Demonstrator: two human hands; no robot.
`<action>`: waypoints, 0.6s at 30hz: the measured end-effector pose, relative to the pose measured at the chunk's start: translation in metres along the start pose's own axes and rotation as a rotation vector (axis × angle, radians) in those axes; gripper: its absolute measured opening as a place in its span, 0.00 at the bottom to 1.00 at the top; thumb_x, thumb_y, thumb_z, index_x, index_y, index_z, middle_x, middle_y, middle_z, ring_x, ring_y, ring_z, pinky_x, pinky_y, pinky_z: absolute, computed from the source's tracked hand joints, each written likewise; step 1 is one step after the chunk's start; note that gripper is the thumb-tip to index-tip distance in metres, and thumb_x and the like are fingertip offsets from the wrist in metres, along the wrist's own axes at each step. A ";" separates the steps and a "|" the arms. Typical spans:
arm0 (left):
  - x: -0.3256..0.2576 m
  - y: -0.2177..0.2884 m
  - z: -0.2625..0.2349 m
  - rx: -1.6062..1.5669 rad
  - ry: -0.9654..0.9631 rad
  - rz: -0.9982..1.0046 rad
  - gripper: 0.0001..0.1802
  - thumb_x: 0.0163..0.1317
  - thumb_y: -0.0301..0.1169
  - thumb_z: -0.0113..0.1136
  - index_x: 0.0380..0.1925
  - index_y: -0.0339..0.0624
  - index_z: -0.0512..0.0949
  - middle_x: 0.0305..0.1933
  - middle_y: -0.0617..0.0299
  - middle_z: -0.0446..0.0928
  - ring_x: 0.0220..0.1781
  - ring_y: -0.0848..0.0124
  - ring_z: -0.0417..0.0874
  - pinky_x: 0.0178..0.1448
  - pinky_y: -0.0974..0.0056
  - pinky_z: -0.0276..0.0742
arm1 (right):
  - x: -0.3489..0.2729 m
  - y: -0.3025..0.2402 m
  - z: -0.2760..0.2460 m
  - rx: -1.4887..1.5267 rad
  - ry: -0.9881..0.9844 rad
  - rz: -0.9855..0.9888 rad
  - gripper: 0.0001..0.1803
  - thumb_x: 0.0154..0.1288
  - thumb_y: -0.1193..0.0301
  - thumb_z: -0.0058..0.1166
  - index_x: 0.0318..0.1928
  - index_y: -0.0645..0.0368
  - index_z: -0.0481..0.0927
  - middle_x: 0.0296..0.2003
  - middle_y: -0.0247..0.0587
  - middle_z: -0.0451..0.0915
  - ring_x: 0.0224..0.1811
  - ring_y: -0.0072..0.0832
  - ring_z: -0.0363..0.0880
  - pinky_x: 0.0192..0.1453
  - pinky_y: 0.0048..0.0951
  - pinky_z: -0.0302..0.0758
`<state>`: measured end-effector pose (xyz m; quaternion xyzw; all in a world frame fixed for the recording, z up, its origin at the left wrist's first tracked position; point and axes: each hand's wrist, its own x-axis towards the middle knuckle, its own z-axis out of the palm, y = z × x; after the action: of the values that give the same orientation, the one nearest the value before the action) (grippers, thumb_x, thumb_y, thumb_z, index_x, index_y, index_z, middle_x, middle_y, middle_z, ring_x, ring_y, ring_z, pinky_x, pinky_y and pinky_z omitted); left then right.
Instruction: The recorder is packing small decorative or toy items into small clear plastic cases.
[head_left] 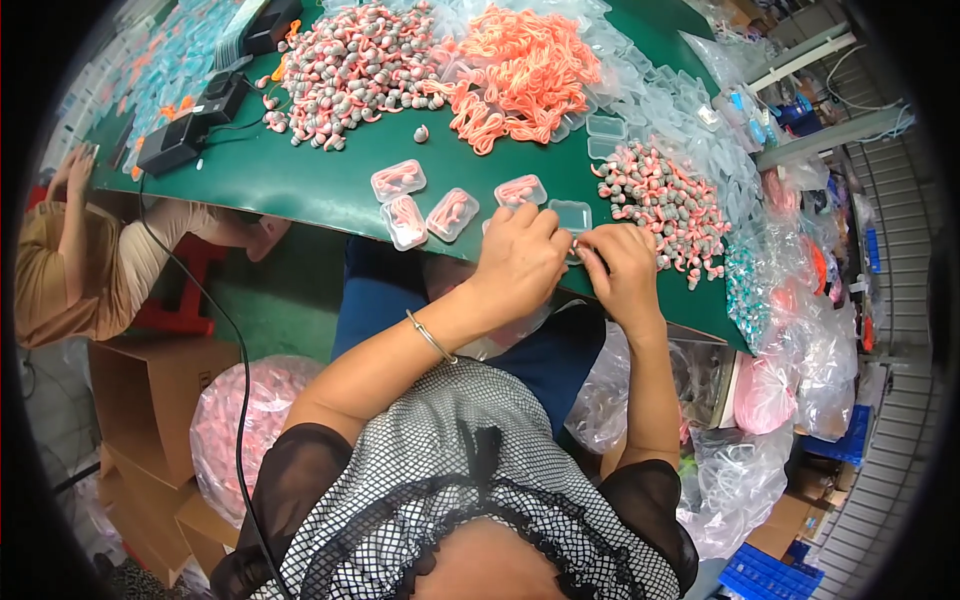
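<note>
My left hand (522, 254) is over the table's near edge with its fingers curled down, and what lies in them is hidden. Close beside it, the thumb and fingers of my right hand (622, 268) are pinched together at a clear plastic box, with a small greyish bit at the fingertips too small to name. Just beyond both hands rests a clear plastic box (571, 214). Left of them are several small clear boxes (452, 214) packed with pink-orange pieces. Another filled box (521, 191) sits just past my left fingers.
On the green table (270, 185) are a heap of grey-and-pink plugs (350, 65), coiled orange cords (520, 70), a smaller plug heap (665, 205) at right, and piled clear boxes (660, 95). A black cable (225, 310) hangs at left, near another person (75, 270) and cardboard boxes (150, 410).
</note>
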<state>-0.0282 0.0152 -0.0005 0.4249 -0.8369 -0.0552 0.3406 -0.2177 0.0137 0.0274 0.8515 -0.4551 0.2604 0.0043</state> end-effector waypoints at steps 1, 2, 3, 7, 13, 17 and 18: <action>0.000 -0.001 0.000 -0.003 -0.002 -0.004 0.18 0.44 0.37 0.74 0.36 0.47 0.80 0.37 0.64 0.74 0.43 0.63 0.74 0.45 0.57 0.66 | 0.000 -0.001 -0.001 0.000 -0.001 -0.001 0.06 0.57 0.71 0.65 0.36 0.55 0.82 0.34 0.34 0.81 0.41 0.34 0.78 0.52 0.38 0.65; 0.000 -0.001 0.001 -0.006 -0.004 -0.008 0.18 0.45 0.37 0.74 0.36 0.47 0.79 0.37 0.64 0.74 0.43 0.63 0.73 0.45 0.57 0.66 | 0.000 -0.001 -0.001 0.002 -0.008 -0.007 0.06 0.57 0.72 0.65 0.36 0.55 0.83 0.34 0.34 0.81 0.41 0.34 0.78 0.52 0.38 0.65; 0.001 -0.001 0.000 -0.006 -0.003 -0.009 0.18 0.45 0.37 0.74 0.36 0.47 0.79 0.37 0.64 0.74 0.43 0.63 0.73 0.45 0.57 0.66 | 0.000 -0.001 -0.001 0.004 -0.016 -0.015 0.06 0.57 0.72 0.65 0.36 0.55 0.83 0.34 0.34 0.81 0.40 0.34 0.78 0.52 0.38 0.65; 0.004 -0.001 0.000 0.001 -0.015 -0.004 0.18 0.44 0.37 0.74 0.35 0.47 0.79 0.36 0.64 0.74 0.43 0.63 0.74 0.46 0.56 0.65 | -0.002 0.008 0.003 0.093 -0.023 0.027 0.05 0.56 0.73 0.65 0.34 0.55 0.83 0.34 0.34 0.81 0.41 0.34 0.77 0.51 0.37 0.66; 0.005 -0.005 0.005 -0.007 0.008 0.015 0.17 0.43 0.37 0.74 0.33 0.47 0.80 0.35 0.64 0.74 0.42 0.63 0.74 0.46 0.56 0.65 | -0.004 0.007 0.008 0.264 0.015 0.101 0.06 0.55 0.77 0.64 0.35 0.58 0.83 0.32 0.39 0.79 0.41 0.38 0.77 0.44 0.37 0.72; 0.005 -0.005 0.005 0.025 0.030 0.024 0.17 0.42 0.37 0.74 0.33 0.48 0.80 0.34 0.64 0.75 0.40 0.64 0.75 0.46 0.56 0.65 | 0.004 0.012 0.001 0.261 -0.048 0.060 0.08 0.55 0.79 0.63 0.37 0.61 0.82 0.32 0.42 0.79 0.38 0.38 0.78 0.42 0.36 0.74; 0.005 -0.004 0.005 0.027 0.034 0.023 0.17 0.42 0.37 0.74 0.33 0.48 0.80 0.34 0.64 0.75 0.40 0.64 0.75 0.46 0.56 0.65 | 0.008 0.013 -0.003 0.255 -0.103 0.073 0.09 0.54 0.80 0.63 0.38 0.62 0.82 0.33 0.43 0.80 0.36 0.37 0.79 0.42 0.34 0.75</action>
<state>-0.0301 0.0078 -0.0032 0.4208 -0.8364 -0.0329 0.3497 -0.2261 0.0006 0.0307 0.8403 -0.4485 0.2722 -0.1368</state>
